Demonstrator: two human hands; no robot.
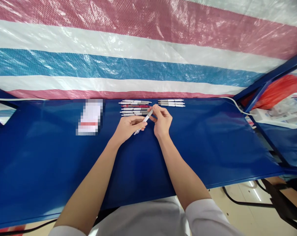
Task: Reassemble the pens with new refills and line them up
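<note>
A white pen with a grey grip (146, 119) is held slantwise between my two hands, above the blue tabletop. My left hand (130, 127) pinches its white barrel between thumb and fingers. At the upper, grey end, the fingertips of my right hand (162, 120) are closed on the same pen. Just behind my hands lies a row of several pens (132, 109), white and grey with a red one (135, 106) among them. Further right, a smaller group of white and grey pens (171, 103) lies side by side.
A pixelated white item with a red band (90, 118) lies on the blue table (57, 157) at left. Striped plastic sheeting (138, 68) hangs along the back edge. A white cable (234, 103) runs at the back right. Beyond the frame are a red bag (281, 90) and boxes.
</note>
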